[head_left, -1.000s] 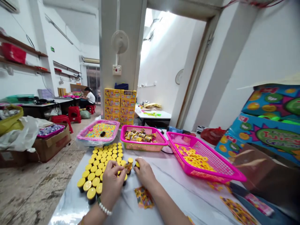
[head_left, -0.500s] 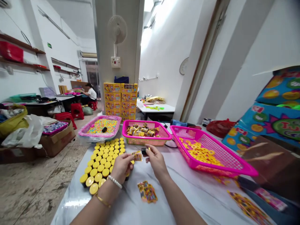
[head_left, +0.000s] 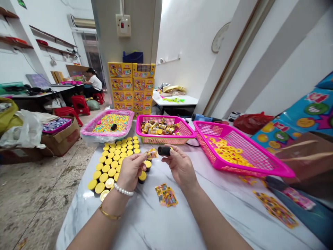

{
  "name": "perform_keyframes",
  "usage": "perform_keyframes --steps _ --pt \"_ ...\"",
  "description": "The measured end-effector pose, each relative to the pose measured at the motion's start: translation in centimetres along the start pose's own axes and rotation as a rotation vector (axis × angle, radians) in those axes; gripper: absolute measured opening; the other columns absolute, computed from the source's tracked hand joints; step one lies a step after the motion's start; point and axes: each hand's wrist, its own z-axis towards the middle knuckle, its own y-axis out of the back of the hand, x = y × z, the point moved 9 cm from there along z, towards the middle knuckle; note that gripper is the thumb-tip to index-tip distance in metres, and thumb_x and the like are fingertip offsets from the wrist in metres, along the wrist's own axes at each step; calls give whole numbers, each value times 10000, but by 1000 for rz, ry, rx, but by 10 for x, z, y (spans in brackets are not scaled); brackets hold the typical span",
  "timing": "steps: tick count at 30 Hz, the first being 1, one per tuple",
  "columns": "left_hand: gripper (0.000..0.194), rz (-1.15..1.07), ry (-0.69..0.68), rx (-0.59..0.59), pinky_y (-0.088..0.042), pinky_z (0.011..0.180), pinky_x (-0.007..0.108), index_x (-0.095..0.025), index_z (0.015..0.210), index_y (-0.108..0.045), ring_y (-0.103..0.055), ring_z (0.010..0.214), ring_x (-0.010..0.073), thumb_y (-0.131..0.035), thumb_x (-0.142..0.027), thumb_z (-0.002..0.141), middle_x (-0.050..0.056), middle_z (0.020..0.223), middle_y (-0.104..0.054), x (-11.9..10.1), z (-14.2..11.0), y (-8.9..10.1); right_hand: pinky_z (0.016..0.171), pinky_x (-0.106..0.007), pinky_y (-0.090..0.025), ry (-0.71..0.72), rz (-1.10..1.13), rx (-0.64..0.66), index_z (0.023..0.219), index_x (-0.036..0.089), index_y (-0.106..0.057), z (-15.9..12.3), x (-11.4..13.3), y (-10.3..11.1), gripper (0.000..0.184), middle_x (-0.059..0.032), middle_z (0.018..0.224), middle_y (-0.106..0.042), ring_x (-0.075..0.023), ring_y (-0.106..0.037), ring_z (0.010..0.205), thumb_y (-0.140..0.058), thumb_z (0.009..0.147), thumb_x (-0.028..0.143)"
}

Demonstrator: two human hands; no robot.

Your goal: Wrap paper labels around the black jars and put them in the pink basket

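Between the thumb and fingers of my left hand (head_left: 131,170) is a small printed label (head_left: 151,153), yellow and orange. My right hand (head_left: 180,165) pinches a small black cylindrical container (head_left: 164,151), tilted on its side, its dark end facing the label. A narrow gap separates the two. Below them, a small pile of similar printed labels (head_left: 167,195) lies on the marbled white table (head_left: 161,229). Rows of yellow-lidded black containers (head_left: 111,164) stand beside my left hand.
Beyond my hands are a pink tray of colourful beads (head_left: 110,123), a pink basket of labelled containers (head_left: 158,128) and a pink basket of yellow rings (head_left: 229,152). More labels (head_left: 275,208) lie at the right. Yellow boxes (head_left: 131,86) are stacked behind; a person (head_left: 93,83) sits far left.
The view has tipped downward, so the room and baskets sit higher in it. The black container has turned and shows more of its side and end. Both hands keep their hold.
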Motion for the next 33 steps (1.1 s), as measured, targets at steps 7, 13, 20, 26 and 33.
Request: perform_keyframes --steps 7,13,20,26,33 --pt "498 -68 42 18 -105 357 151 -100 711 -683 -403 383 29 -933 -436 441 -11 491 -555 0 3 -1 710 -296 -600 36 -128 -35 909 208 -755 0 -3 2 326 -16 873 -731 -155 -673 788 -841 687 431" --pt "455 -97 61 33 -99 357 147 -91 732 -682 -404 396 21 -927 -389 490 2 553 -585 4 3 -3 775 -352 -608 24 -176 -3 904 200 -740 0 -7 0 345 -23 883 -746 -164 -692 781 -843 687 448" --pt "450 -109 56 72 -111 346 143 -74 767 -698 -394 406 15 -918 -377 516 6 580 -592 5 2 -6 817 -339 -585 155 -339 -39 933 192 -719 -2 6 0 373 -33 900 -743 -168 -691 825 -834 701 460" --pt "446 -139 81 88 -138 331 125 -83 778 -679 -415 405 5 -916 -350 511 1 632 -613 8 2 -10 808 -345 -582 169 -358 -19 925 193 -703 -6 11 -5 368 -29 861 -736 -175 -692 807 -818 712 470" --pt "387 -169 72 113 -131 319 121 -95 741 -660 -422 412 15 -891 -325 534 -7 595 -596 9 5 -10 834 -357 -579 200 -386 7 923 200 -704 -9 14 -10 327 -42 884 -751 -193 -701 840 -802 734 449"
